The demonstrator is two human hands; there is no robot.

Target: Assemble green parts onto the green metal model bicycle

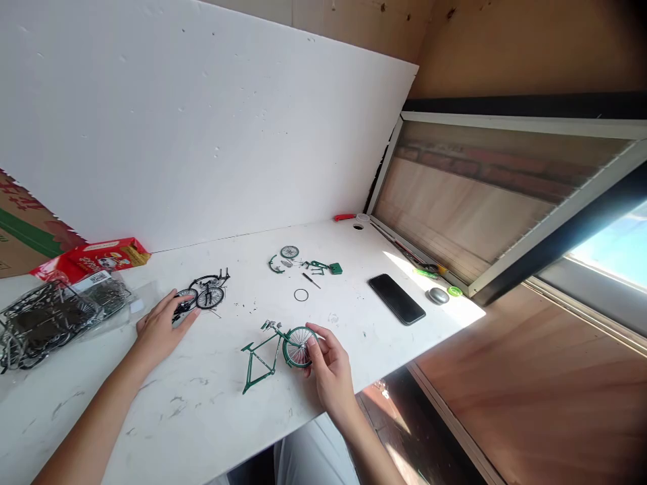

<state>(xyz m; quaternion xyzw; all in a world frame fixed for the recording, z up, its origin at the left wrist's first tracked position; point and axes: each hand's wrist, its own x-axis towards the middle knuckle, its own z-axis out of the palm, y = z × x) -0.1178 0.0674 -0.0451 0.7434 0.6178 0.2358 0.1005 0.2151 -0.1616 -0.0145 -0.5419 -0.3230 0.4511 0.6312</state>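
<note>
My right hand (331, 367) pinches a small green model bicycle (260, 357) by its spoked wheel, between thumb and fingers. This model shows a frame, handlebars and one wheel, and no wheel is seen at its other end. On the left, my left hand (164, 327) has its thumb and index finger apart, resting at the near edge of a black model bicycle's parts (209, 296). Part of a black wheel lies beneath those fingertips. Loose green bicycle parts (316, 266), a green wheel (290, 252), a thin black ring (301, 294) and a slim dark tool (311, 281) lie farther back.
Bagged black parts (60, 313) and a red packet (101, 259) sit at the far left, before a cardboard box (30, 232). A black phone (397, 298) and a grey rounded object (437, 295) lie right. A white foam board (227, 135) stands behind the table.
</note>
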